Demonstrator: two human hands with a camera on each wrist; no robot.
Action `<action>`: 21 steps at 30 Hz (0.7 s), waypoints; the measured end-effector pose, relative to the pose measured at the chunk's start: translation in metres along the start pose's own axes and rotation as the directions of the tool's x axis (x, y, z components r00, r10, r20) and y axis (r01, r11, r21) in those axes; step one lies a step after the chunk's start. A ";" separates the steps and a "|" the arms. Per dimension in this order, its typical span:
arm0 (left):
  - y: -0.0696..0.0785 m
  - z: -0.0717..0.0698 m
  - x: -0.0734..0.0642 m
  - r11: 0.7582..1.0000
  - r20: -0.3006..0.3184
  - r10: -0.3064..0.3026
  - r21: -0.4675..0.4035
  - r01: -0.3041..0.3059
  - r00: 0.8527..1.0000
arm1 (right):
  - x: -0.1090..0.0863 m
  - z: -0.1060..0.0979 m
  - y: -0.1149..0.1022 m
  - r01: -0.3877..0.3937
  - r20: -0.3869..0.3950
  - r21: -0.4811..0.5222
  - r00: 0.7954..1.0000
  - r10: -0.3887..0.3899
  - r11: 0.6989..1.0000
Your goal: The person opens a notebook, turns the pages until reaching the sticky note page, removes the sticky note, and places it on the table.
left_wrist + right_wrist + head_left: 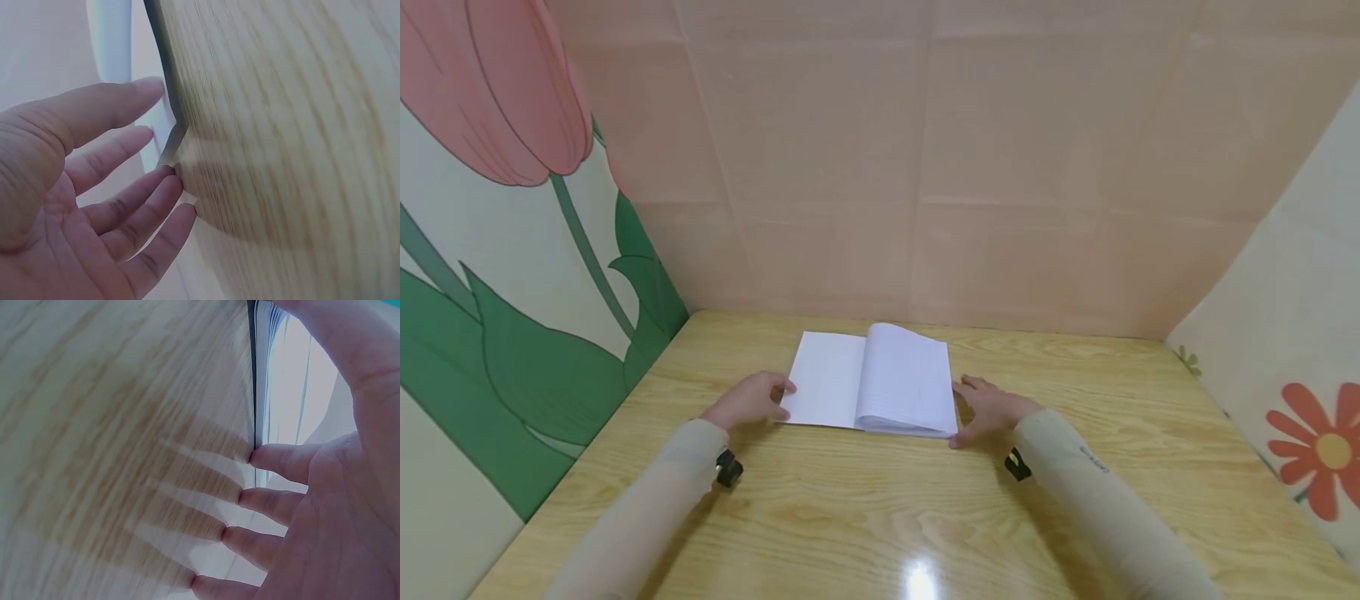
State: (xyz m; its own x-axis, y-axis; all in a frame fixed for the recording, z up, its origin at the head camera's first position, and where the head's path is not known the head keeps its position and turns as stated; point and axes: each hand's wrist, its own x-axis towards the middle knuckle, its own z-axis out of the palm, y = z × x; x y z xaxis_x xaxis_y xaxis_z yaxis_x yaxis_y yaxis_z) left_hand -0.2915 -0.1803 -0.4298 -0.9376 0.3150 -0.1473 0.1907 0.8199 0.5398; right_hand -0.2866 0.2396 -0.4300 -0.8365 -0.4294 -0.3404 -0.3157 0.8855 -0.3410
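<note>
Wood-grain table (850, 517), open ruled notebook (904, 382) between hands (749, 402) (992, 410)

The table (865, 533) has a pale yellow-brown wood-grain top with a glossy finish; a small, bright white glare spot (920, 579) shines on its near part; behind the table's far edge rises a dusty-pink backdrop (925, 167), crossed by upright and level crease lines; along the table's left side stands an off-white panel (445, 467) printed with a large pink tulip (512, 100), green stems (591, 250) and broad green leaves (550, 350); along the table's right side is a whitish panel (1300, 250); low on it, near the table's edge, are a red flower (1303, 421) with a yellow centre and a small green sprig (1188, 360).
</note>
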 end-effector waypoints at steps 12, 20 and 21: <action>0.000 0.002 0.002 1.000 0.007 -0.026 0.007 0.026 1.000 | -0.001 0.000 -0.001 -0.004 0.002 0.008 1.000 0.004 1.000; -0.001 0.003 0.003 1.000 0.008 -0.023 0.003 0.023 1.000 | -0.002 -0.001 -0.002 0.005 -0.003 0.023 1.000 -0.004 1.000; -0.002 0.003 0.003 1.000 0.010 -0.022 0.006 0.022 1.000 | -0.002 -0.001 -0.001 0.007 -0.005 0.023 1.000 -0.007 1.000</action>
State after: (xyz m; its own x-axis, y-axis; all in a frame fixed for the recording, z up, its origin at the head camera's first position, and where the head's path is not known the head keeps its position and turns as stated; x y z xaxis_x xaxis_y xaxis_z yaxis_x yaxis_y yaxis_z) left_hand -0.2938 -0.1797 -0.4335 -0.9386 0.3016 -0.1679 0.1714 0.8294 0.5317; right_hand -0.2852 0.2395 -0.4280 -0.8366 -0.4347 -0.3333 -0.3115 0.8780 -0.3634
